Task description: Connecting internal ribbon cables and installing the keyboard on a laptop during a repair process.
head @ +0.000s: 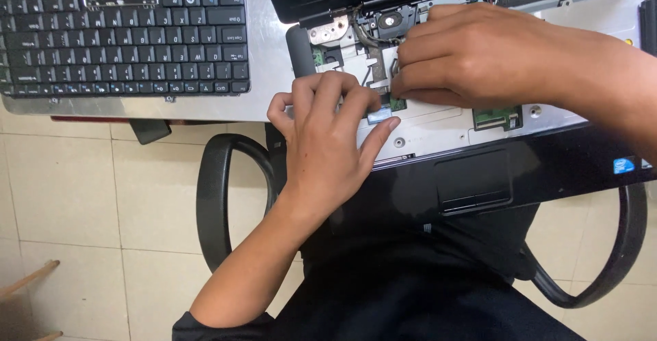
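My left hand (327,136) lies flat on the opened laptop (479,129), fingers spread and pressing on the silver inner frame beside a small blue-tabbed ribbon connector (382,115); its grip is released, closed on nothing. My right hand (472,57) comes in from the right, fingers curled together with the tips pinched down at the flat cable (376,67) near the connector, though I cannot tell whether they actually clasp it. The laptop sits at the near edge of the grey tabletop (270,54), its keyboard bay bare and its black palm rest and touchpad (474,180) towards me. The removed black keyboard (123,43) lies well apart on the left.
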